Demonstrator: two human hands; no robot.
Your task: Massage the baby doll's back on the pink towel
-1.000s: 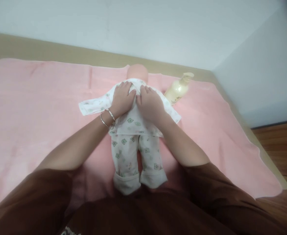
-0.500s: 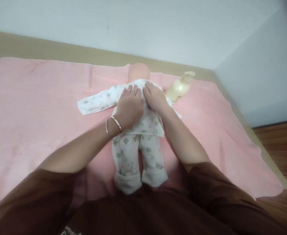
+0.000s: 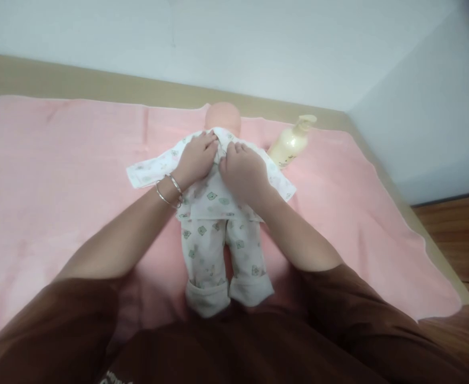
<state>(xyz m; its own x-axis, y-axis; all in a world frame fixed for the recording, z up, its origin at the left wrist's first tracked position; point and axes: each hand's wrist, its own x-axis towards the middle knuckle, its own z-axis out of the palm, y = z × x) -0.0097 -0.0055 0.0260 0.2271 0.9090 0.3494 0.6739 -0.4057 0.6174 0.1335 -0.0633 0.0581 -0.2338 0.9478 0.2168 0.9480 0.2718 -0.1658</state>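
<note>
A baby doll (image 3: 223, 117) lies stretched out with its smooth round head away from me. It wears a white long-sleeved shirt (image 3: 214, 200) with small green prints and matching trousers (image 3: 204, 250) with turned-up cuffs. At the upper middle of the shirt, just below the head, my left hand (image 3: 197, 159) is closed on the cloth near the neckline. Beside it, my right hand (image 3: 244, 172) has its fingers curled in and closed on the shirt's other side. A narrow fold or gap in the cloth shows between them. The fingertips are partly hidden.
Under the doll a pink mat (image 3: 78, 160) covers most of a tan surface (image 3: 98, 77). A yellowish pump bottle (image 3: 290, 143) stands or leans right of the doll's shoulder; I cannot tell which. A pale wall (image 3: 218, 42) rises behind, and wooden floor (image 3: 458, 234) shows at right.
My left hand has shifted left and up, away from the middle of the shirt. My right hand has moved slightly toward me and turned inward, its fingers curling at the neckline.
</note>
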